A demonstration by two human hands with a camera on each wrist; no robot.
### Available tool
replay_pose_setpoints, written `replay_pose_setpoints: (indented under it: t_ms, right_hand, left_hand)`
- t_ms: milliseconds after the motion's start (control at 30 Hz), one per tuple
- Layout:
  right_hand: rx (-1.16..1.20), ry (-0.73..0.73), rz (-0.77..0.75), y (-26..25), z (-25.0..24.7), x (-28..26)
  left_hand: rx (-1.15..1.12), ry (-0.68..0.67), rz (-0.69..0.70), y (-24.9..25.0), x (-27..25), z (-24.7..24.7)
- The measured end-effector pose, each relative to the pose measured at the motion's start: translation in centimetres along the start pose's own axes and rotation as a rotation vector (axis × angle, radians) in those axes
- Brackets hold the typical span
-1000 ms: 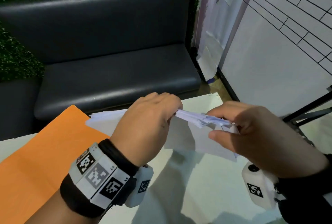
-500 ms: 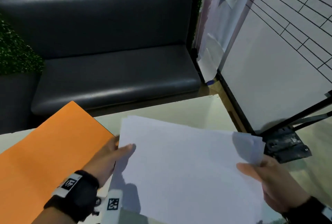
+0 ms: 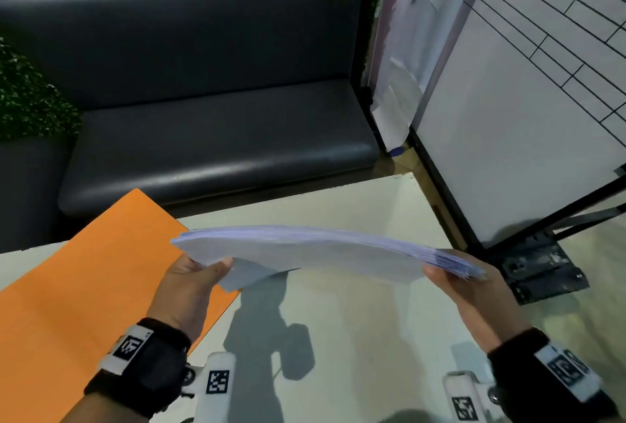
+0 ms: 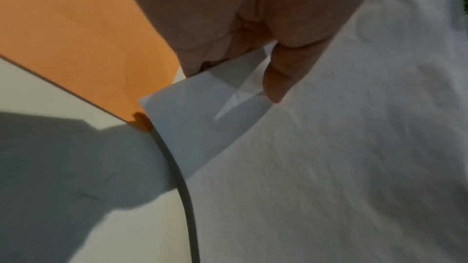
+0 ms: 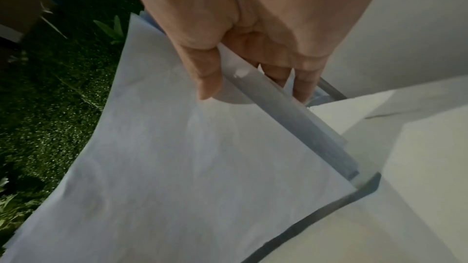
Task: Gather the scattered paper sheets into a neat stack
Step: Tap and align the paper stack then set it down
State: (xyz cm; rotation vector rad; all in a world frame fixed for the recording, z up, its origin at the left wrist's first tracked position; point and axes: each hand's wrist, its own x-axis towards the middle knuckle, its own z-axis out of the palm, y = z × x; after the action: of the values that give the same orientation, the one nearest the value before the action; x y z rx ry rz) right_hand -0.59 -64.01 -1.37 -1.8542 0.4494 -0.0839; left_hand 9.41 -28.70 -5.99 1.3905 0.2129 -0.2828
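Thin, limp white paper sheets gathered into one bowed stack (image 3: 315, 255), held in the air above the pale glossy tabletop (image 3: 355, 314). Likely light as a bundle yet floppy: arched upward in the middle, drooping toward both held ends. Smooth faces, so probably prone to sliding over one another and fanning out if gripped loosely. Already some fanning at the right end, where the edges (image 3: 454, 265) step apart instead of lining up. Easily creased, too (one lower corner (image 4: 202, 107) pokes out of line and looks folded by the left thumb).

Best taken at the two short ends, thumb on one face and fingers on the opposite one, firmly enough to stop slippage.

Left hand (image 3: 189, 287) clamped on the stack's left end, thumb (image 4: 278, 79) pressed on the face turned to the wrist camera and fingers hidden behind the sheets. Right hand (image 3: 471, 294) clamped on the right end likewise, thumb (image 5: 205, 75) on the near face and fingertips (image 5: 303, 85) showing past the edge. Hands well apart, stack spanning between them, nothing resting on the table.

Flat orange sheet (image 3: 67, 294) lying on the tabletop beneath and beside the left hand, apart from the stack. Beyond the table, a dark padded bench (image 3: 203, 138).

Probably next: tapping an edge on the tabletop to square the sheets, then laying them flat.
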Motion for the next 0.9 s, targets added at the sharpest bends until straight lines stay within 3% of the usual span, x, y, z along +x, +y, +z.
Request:
replay_pose_setpoints:
  t_ms: [200,400,500,567,800,900]
  right_hand:
    - [0.157,0.091,0.096,1.9,1.7,0.8]
    - [0.21,0.13,0.132,3.7,2.3,2.3]
    - [0.137,0.144,0.09,3.7,2.9,2.4]
    - [0.213,0.174,0.086,3.5,3.0,2.5]
    - [0.373,0.215,0.189,3.3,3.7,2.0]
    - [0.322,0.231,0.185,3.4,3.6,2.3]
  left_hand:
    - [0.032,0.031,0.093,-0.9,0.6,0.0]
    - [0.055,-0.058,0.192,-1.0,2.1,0.7]
    - [0.029,-0.055,0.179,-1.5,3.0,0.6]
    - [0.019,-0.056,0.163,-1.5,3.2,0.7]
    - [-0.047,0.003,0.168,-1.3,2.8,2.3]
    - [-0.08,0.034,0.157,-0.8,2.3,2.9]
